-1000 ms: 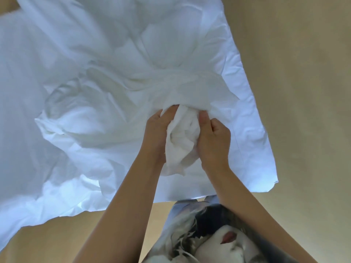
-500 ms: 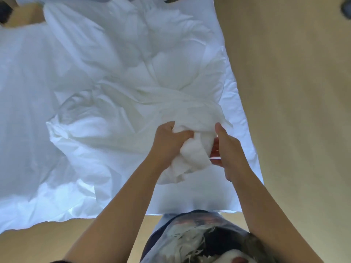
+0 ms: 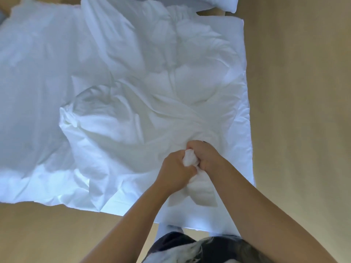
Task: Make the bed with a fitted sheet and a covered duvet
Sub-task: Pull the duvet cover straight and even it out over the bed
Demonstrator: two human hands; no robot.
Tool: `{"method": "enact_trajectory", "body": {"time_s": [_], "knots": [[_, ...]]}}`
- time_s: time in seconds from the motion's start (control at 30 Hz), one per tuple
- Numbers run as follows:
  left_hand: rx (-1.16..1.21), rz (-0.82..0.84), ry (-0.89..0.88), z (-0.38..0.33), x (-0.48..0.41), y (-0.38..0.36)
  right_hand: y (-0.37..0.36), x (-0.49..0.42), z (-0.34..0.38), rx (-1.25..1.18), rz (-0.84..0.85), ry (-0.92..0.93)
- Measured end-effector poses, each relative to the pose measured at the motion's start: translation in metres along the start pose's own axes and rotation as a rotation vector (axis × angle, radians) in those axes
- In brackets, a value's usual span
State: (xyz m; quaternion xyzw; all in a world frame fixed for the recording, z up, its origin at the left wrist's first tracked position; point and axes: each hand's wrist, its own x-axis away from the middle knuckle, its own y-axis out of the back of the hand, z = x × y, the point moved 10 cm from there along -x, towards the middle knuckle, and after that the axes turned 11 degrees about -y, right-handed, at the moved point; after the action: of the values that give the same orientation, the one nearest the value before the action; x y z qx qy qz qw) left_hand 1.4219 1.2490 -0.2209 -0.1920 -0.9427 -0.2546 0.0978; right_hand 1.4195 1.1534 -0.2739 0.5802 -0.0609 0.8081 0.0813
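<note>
**Both hands bunch a corner of the duvet**

The left hand [image 3: 175, 171] and right hand [image 3: 206, 156] are fisted side by side on one wad of the rumpled white fabric duvet [image 3: 133, 103], near its right edge and close to its near right corner. The duvet lies spread over the tan wooden floor [image 3: 303, 111]. A white pillow [image 3: 214, 3] sits beyond its far edge.

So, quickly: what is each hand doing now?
Left hand: closed on the bunched white fabric.
Right hand: closed on the same bunch.
</note>
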Motion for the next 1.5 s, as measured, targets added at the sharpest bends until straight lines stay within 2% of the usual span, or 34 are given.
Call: {"method": "enact_trajectory", "body": {"time_s": [0.1, 0.2, 0.33, 0.53, 0.63, 0.73, 0.87, 0.97, 1.0, 1.1, 1.13, 1.17, 1.27, 1.37, 1.5], "knots": [[0.018, -0.067, 0.01, -0.018, 0.003, -0.011, 0.019, 0.007, 0.012, -0.019, 0.016, 0.069], [0.008, -0.208, 0.0, -0.056, 0.013, -0.028, 0.048, 0.031, 0.032, 0.015, 0.098, 0.208], [-0.05, -0.409, 0.006, -0.126, 0.052, -0.069, 0.1, 0.087, 0.036, 0.179, 0.23, 0.323], [-0.186, -0.501, -0.047, -0.244, 0.122, -0.149, 0.194, 0.171, 0.018, 0.3, 0.383, 0.478], [-0.294, -0.488, -0.073, -0.27, 0.159, -0.191, 0.235, 0.184, -0.019, 0.323, 0.45, 0.472], [-0.358, -0.418, 0.066, -0.239, 0.179, -0.235, 0.266, 0.155, -0.075, 0.425, 0.44, 0.347], [-0.432, -0.411, 0.369, -0.156, 0.195, -0.299, 0.296, 0.095, -0.143, 0.514, 0.375, 0.164], [-0.537, -0.435, 0.465, -0.131, 0.203, -0.335, 0.307, 0.077, -0.173, 0.53, 0.398, 0.085], [-0.577, -0.475, 0.436, -0.137, 0.207, -0.341, 0.31, 0.076, -0.177, 0.54, 0.398, 0.08], [-0.787, -0.797, 0.099, -0.187, 0.216, -0.338, 0.309, 0.077, -0.162, 0.559, 0.456, 0.177], [-0.824, -0.85, 0.08, -0.194, 0.217, -0.335, 0.308, 0.077, -0.155, 0.57, 0.472, 0.213], [-0.812, -0.831, 0.123, -0.187, 0.212, -0.336, 0.308, 0.074, -0.151, 0.618, 0.477, 0.223], [-0.707, -0.559, 0.531, -0.118, 0.2, -0.356, 0.323, 0.06, -0.16, 0.888, 0.429, 0.172], [-0.722, -0.541, 0.679, -0.081, 0.192, -0.358, 0.322, 0.042, -0.134, 1.08, 0.418, 0.334], [-0.619, -0.551, 0.868, -0.05, 0.16, -0.364, 0.325, 0.01, -0.084, 1.224, 0.402, 0.437]]}}
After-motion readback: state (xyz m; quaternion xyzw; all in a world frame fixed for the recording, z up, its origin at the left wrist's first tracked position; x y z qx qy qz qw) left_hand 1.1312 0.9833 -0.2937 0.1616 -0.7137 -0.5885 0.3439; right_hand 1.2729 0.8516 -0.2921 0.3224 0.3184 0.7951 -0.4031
